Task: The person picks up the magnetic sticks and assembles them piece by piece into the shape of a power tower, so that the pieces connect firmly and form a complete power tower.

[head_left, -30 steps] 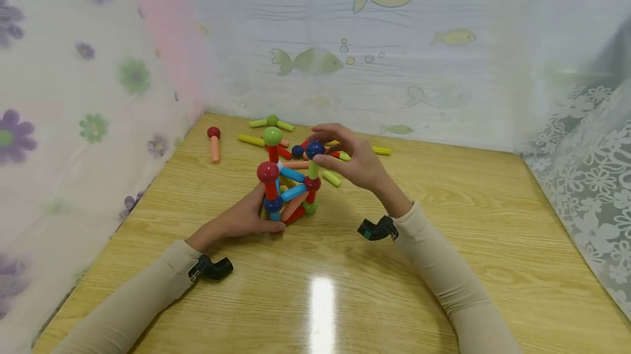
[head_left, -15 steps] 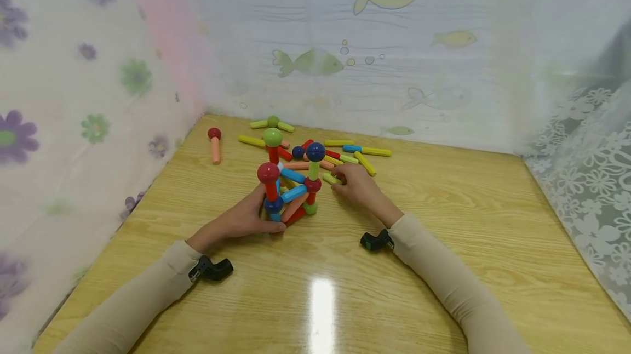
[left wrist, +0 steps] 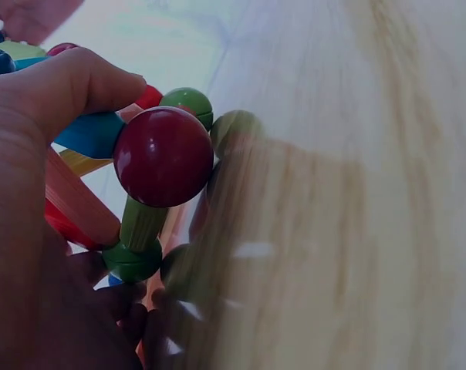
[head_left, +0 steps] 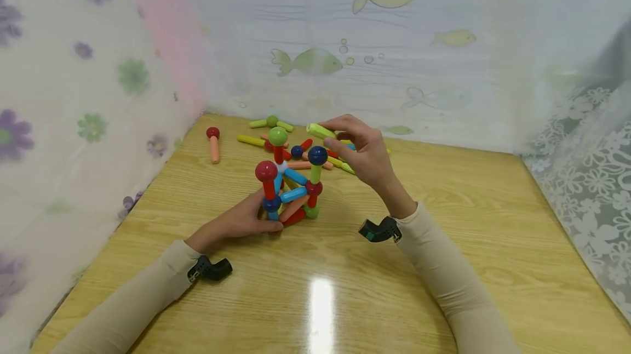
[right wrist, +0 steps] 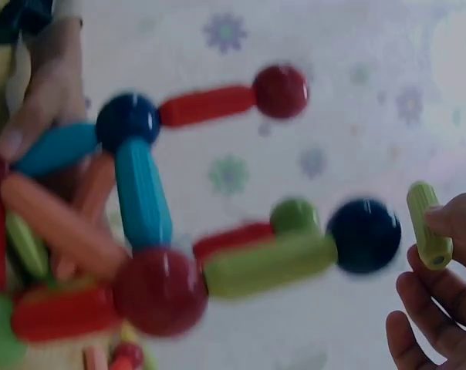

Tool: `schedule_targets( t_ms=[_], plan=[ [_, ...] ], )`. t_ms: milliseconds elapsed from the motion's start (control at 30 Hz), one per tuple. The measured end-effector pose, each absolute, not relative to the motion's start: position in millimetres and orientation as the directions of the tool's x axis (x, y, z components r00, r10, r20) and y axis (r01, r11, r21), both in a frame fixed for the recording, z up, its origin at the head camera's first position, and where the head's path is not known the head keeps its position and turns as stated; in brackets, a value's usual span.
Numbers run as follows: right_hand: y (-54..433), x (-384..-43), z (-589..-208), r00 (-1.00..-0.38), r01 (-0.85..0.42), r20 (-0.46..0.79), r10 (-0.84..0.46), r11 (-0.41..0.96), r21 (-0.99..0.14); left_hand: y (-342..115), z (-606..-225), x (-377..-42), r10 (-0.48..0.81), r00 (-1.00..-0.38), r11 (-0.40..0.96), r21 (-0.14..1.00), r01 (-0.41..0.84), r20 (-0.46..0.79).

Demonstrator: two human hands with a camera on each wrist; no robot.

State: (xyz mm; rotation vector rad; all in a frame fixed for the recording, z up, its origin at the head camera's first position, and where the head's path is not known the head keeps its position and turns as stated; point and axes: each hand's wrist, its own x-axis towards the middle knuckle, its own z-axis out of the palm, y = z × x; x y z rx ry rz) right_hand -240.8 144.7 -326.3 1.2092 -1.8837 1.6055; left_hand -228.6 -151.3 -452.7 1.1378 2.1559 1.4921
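A tower of magnetic rods and balls stands on the table, with blue rods [head_left: 294,195] bracing its middle. Three uprights end in a red ball [head_left: 266,171], a light green ball [head_left: 278,136] and a dark blue ball [head_left: 317,155]. My left hand [head_left: 241,220] grips its lower near corner; in the left wrist view the thumb lies along a blue rod beside a dark red ball [left wrist: 163,156]. Above and behind the tower, my right hand [head_left: 362,154] pinches a short light green rod [head_left: 320,131] between thumb and fingers. The right wrist view shows that rod [right wrist: 428,223] apart from the dark blue ball.
Several loose rods and balls lie behind the tower, among them a yellow rod [head_left: 250,140] and a small dark blue ball [head_left: 297,152]. A salmon rod with a red ball [head_left: 213,133] lies at the left. Patterned curtains [head_left: 315,91] border the table.
My right hand left the dark blue ball, went down to the light green rod on the table, and has lifted it above the tower. The left hand stays at the base; the tower has shifted slightly.
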Motion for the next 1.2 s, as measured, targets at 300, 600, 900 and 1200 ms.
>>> schedule_targets(
  t_ms=[300, 600, 900, 1200],
  plan=[
    [114, -227, -324, -0.451, -0.856, 0.745, -0.491, 0.002, -0.517, -154, -451, -224, 0.724, -0.671, 0.209, 0.876, 0.435, 0.16],
    [109, -211, -312, -0.466, -0.838, 0.692, -0.552, 0.024, -0.545, -151, -451, -225, 0.748, -0.635, 0.134, 0.894, 0.427, 0.191],
    [116, -232, -333, -0.469, -0.828, 0.682, -0.562, 0.012, -0.56, -151, -451, -226, 0.745, -0.64, 0.135, 0.897, 0.42, 0.188],
    [155, -260, -330, -0.616, -0.769, 0.703, -0.356, 0.077, -0.635, -160, -453, -221, 0.65, -0.752, 0.292, 0.878, 0.38, 0.109]
  ],
)
